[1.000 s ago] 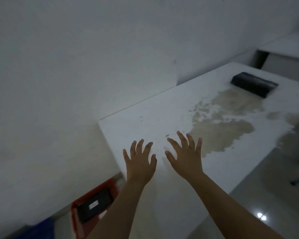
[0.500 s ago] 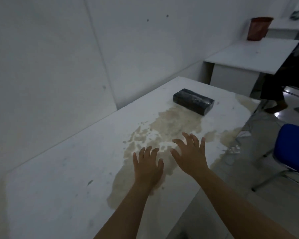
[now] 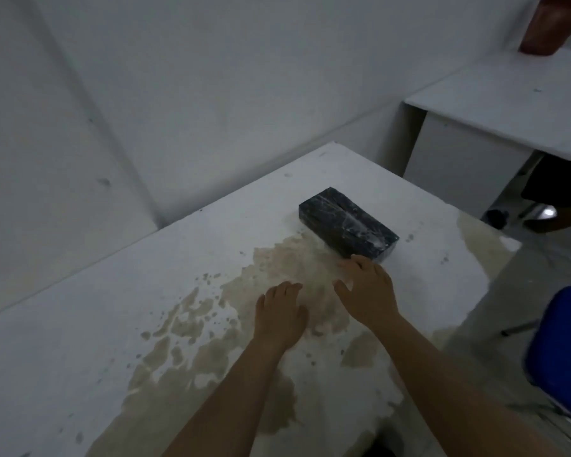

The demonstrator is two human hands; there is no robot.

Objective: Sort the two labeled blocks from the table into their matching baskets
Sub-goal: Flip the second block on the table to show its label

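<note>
A dark, marbled rectangular block lies on the white, stained table, toward its far right corner. My right hand reaches over the table with fingers spread, its fingertips just short of the block's near edge, holding nothing. My left hand hovers to the left of it, fingers apart and empty, further back from the block. No label shows on the block from here. No basket is in view.
A wall runs along the table's far side. A second white desk stands at the back right with a reddish-brown bin on it. A blue chair stands right of the table; a person's foot shows beneath the desk.
The view has swung right, away from the red basket on the floor, and closer to the block. Both hands have moved forward over the stain, the right one nearly reaching the block.
</note>
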